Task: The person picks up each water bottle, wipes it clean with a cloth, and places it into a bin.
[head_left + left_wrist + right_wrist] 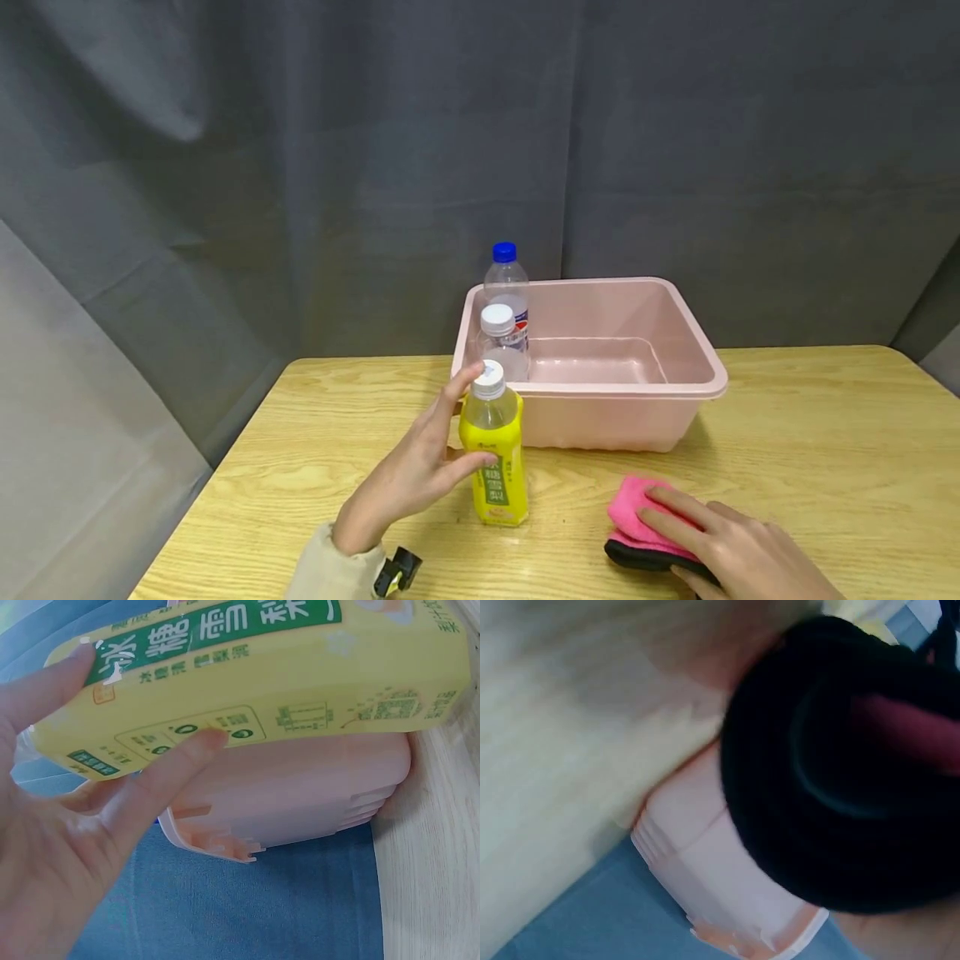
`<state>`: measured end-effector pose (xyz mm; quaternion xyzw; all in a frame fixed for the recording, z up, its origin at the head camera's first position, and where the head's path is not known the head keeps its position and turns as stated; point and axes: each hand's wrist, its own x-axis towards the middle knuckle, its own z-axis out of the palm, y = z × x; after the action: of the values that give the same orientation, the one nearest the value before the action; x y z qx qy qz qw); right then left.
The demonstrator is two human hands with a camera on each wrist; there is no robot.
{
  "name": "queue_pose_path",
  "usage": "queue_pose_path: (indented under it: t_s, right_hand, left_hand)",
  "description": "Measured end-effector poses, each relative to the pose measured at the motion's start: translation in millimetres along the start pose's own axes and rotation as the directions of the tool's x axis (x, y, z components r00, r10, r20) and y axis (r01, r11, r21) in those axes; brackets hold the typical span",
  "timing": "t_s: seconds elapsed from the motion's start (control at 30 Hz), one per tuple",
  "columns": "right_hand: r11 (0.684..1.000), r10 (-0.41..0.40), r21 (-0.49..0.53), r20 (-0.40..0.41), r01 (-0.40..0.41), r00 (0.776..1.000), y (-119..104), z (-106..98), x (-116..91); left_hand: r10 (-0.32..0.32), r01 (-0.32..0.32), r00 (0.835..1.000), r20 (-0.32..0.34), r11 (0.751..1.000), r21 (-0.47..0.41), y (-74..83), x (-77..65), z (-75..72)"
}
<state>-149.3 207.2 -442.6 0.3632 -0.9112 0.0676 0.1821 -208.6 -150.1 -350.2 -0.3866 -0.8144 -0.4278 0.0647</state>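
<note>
A drink bottle (495, 467) with a yellow label and white cap is upright in front of the pink basin, over the wooden table. My left hand (420, 467) grips it from the left, one finger up at the cap and the thumb across the label. Close up in the left wrist view, the label (300, 682) carries green and white print. At the right, my right hand (738, 546) holds a folded pink cloth (637, 508) with a black edge, low over the table. In the right wrist view the cloth's black edge (765, 795) is blurred and hides most of that hand.
The pink basin (600, 425) stands near the table's back edge. Inside its left end are a clear bottle with a blue cap (505, 252) and another with a white cap (497, 320). A dark grey curtain (412, 167) hangs behind the table (315, 433).
</note>
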Motion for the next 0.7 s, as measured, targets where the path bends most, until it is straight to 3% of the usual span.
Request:
queue_pose_path:
  t_s: [0.1, 0.23, 0.33, 0.4, 0.47, 0.5, 0.6, 0.7]
  right_hand:
    - [0.994, 0.1, 0.025, 0.138, -0.105, 0.985, -1.1, 6.6, -6.5]
    - [0.975, 0.188, 0.058, 0.307, -0.215, 0.933, -3.6, 2.9, -7.2]
    - [0.979, 0.192, 0.031, 0.194, -0.202, 0.962, -3.5, -14.7, -3.4]
    - [0.979, 0.2, 0.021, 0.047, -0.202, 0.979, -1.1, -34.9, 1.9]
    - [0.977, 0.214, 0.029, -0.113, -0.212, 0.97, 5.0, -55.2, 9.1]
    - [0.972, 0.233, 0.057, -0.148, -0.227, 0.961, 8.6, -65.2, 14.0]
    - [0.968, 0.247, 0.093, -0.236, -0.231, 0.94, 23.2, -82.3, 29.1]
    - [0.972, 0.235, 0.069, -0.272, -0.225, 0.933, 40.9, -82.2, 42.4]
  left_hand:
    - [0.01, -0.01, 1.0, -0.003, 1.0, 0.003, 0.5, 1.9, 0.2]
    - [0.01, -0.01, 1.0, -0.003, 1.0, 0.003, 1.3, 3.4, 0.2]
    - [0.01, -0.01, 1.0, -0.002, 1.0, 0.003, 1.5, 4.5, -0.2]
    - [0.009, -0.009, 1.0, -0.001, 1.0, 0.004, 1.3, 5.2, -0.4]
    - [0.006, -0.006, 1.0, -0.003, 1.0, 0.009, 1.1, 5.2, -0.5]
    - [0.005, -0.005, 1.0, -0.003, 1.0, 0.009, 0.8, 4.8, -0.5]
    - [0.008, -0.008, 1.0, -0.006, 1.0, 0.014, -0.1, 2.8, -0.2]
    - [0.022, -0.021, 1.0, -0.009, 1.0, 0.021, -1.1, 1.7, 0.3]
